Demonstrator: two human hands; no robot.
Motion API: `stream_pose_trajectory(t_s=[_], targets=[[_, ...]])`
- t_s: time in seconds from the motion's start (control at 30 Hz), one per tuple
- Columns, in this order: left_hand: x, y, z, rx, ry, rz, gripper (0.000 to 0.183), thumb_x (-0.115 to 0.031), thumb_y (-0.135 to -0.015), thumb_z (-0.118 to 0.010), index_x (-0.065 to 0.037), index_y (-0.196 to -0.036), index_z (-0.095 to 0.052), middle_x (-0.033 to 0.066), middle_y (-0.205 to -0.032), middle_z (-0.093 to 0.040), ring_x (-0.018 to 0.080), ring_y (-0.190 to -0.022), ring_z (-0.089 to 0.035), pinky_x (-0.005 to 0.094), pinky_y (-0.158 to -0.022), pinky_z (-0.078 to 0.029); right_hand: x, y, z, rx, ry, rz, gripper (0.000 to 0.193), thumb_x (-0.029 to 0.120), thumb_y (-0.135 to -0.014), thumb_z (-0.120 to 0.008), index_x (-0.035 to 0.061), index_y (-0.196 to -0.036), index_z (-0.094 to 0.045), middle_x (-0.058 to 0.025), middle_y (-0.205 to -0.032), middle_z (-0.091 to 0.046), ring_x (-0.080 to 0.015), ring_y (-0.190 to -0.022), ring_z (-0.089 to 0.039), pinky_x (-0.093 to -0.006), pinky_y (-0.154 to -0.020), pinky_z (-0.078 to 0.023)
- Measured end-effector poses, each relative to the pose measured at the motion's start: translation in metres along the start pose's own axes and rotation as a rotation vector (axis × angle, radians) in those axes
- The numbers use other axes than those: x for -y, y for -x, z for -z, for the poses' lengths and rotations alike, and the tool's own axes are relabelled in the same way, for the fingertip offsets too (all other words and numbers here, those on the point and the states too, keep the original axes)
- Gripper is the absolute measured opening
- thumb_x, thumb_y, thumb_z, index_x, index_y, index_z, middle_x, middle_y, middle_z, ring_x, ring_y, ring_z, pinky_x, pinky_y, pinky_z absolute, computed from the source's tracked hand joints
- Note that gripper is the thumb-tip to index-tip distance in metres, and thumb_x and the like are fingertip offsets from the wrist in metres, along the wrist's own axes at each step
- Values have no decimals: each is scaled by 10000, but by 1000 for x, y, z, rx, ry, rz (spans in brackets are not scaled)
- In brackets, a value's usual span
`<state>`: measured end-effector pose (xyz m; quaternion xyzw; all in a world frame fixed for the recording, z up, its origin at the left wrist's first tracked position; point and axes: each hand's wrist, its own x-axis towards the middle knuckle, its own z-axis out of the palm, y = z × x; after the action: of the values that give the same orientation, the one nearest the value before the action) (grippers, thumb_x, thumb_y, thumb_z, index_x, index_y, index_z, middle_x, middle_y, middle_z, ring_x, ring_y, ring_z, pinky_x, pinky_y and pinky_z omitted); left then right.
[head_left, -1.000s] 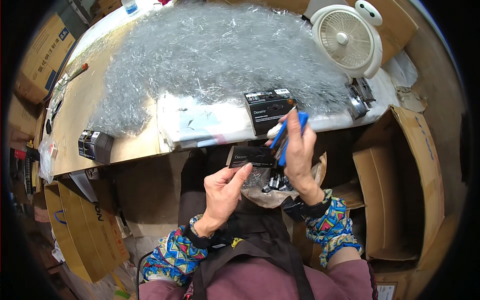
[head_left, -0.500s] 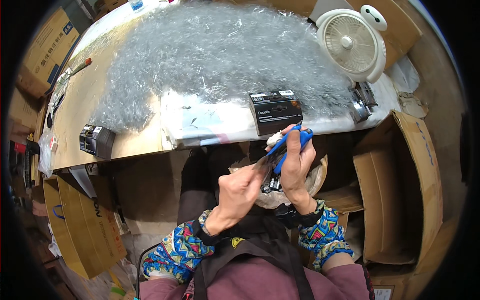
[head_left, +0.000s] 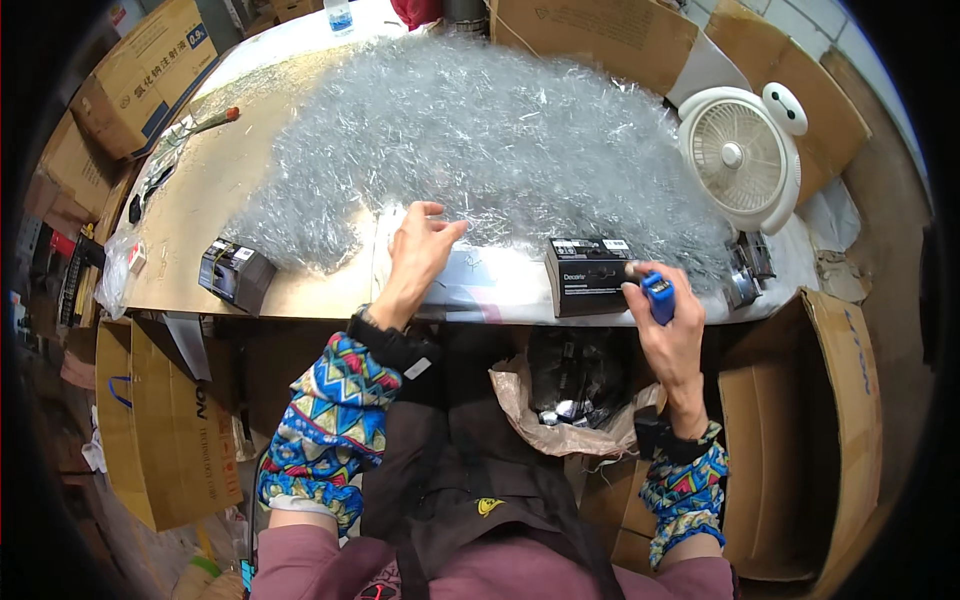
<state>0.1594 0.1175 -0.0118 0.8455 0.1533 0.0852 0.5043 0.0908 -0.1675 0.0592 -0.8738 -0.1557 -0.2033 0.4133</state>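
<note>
My left hand (head_left: 420, 250) is over the near edge of a big heap of silvery tinsel strands (head_left: 470, 140), its fingers bent and apart with nothing seen in them. My right hand (head_left: 675, 325) is closed around blue-handled pliers (head_left: 658, 292); their jaws are hidden. It is just in front of a small black printed box (head_left: 590, 285) at the table's front edge. Another bundle of black boxes (head_left: 236, 277) stands at the left of the table. Below the edge, near my lap, an open bag (head_left: 515, 405) holds dark packaged pieces.
At the right back stands a white fan (head_left: 740, 155), with dark small items (head_left: 748, 270) before it. A large open carton (head_left: 800, 430) is at my right and another carton (head_left: 170, 430) at my left. An orange-handled tool (head_left: 215, 120) lies on the far left.
My hands have come apart. The left has let go of what it held by the pliers and moved forward to the tinsel; the right has moved rightward, still with the pliers.
</note>
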Motion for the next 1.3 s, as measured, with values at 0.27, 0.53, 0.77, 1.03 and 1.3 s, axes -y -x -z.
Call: stream_pose_trajectory(t_s=[0.27, 0.53, 0.77, 1.03, 1.3], targets=[[1, 4, -2, 229, 392, -79, 229, -162, -860, -653, -3, -1013, -590, 66, -1013, -638, 115, -862, -572, 249, -701, -460, -26, -36, 16, 325, 221, 207, 310, 50, -728, -715, 35, -1024, -622, -117, -925, -642, -290, -834, -543, -360, -748, -455], [-15, 70, 44, 229, 1054, 157, 323, -263, -967, -444, -63, -1220, -423, 148, -1201, -573, 208, -1006, -615, 326, -675, -586, 3, -6, 4, 55, -139, -125, 202, 82, -783, -724, 19, -948, -625, -48, -797, -613, -149, -734, -528, -275, -681, -442], [-27, 130, 28, 401, 1087, 432, 275, -119, -867, -642, -13, -1113, -579, 118, -1010, -670, 155, -832, -676, 224, -572, -584, 22, 8, 3, 206, -641, -647, 230, 143, -803, -736, 35, -979, -635, 36, -788, -569, -29, -704, -492, -193, -608, -382], [-39, 149, 18, 664, 920, 431, 380, -64, -842, -668, 41, -1182, -535, 118, -1029, -663, 136, -796, -668, 229, -582, -583, 19, 11, -1, 489, -626, -680, 241, 188, -784, -748, 33, -940, -648, 20, -804, -592, -48, -716, -508, -212, -625, -401], [-34, 160, 7, 587, 952, 500, 213, -142, -855, -677, 30, -973, -636, 84, -842, -681, 114, -645, -649, 216, -500, -555, 16, 13, -9, 576, -317, -427, 210, 160, -796, -710, -1, -907, -633, -10, -764, -616, -73, -710, -532, -258, -642, -451]])
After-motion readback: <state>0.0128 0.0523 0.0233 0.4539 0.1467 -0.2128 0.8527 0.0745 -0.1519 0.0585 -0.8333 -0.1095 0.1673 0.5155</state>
